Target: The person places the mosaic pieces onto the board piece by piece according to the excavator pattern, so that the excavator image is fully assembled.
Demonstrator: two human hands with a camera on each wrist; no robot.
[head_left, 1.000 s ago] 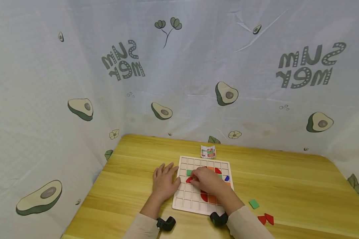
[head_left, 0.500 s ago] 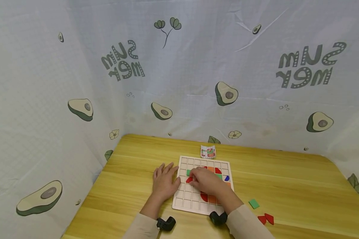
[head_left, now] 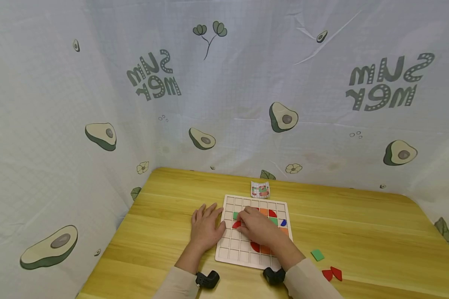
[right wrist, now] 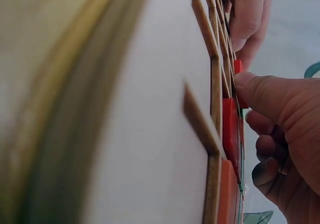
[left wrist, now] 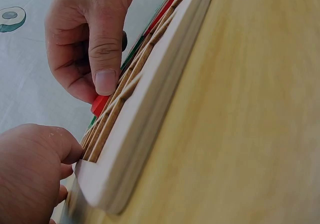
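On the wooden table lies a pale grid board point(head_left: 225, 243) with coloured flat pieces in some cells. My left hand point(head_left: 206, 228) rests at its left side, fingers spread, thumb at the edge. Over the middle of the grid, my right hand point(head_left: 261, 226) has thumb and fingers curled down at a red quarter-circle piece point(head_left: 236, 224). In the right wrist view the thumb presses against a red piece point(right wrist: 242, 102); the far fingertips are partly hidden. A green square point(head_left: 236, 216) sits just above the red piece. The right hand covers several central cells.
A small printed pattern card point(head_left: 260, 190) lies behind the board. To the right are a loose green square point(head_left: 317, 255) and two red pieces point(head_left: 336, 273). A blue piece point(head_left: 283, 223) sits near the board's right edge. A patterned curtain point(head_left: 243, 158) hangs behind the table.
Very little differs. My right hand shifts slightly over the same cells, and the left hand stays in place.
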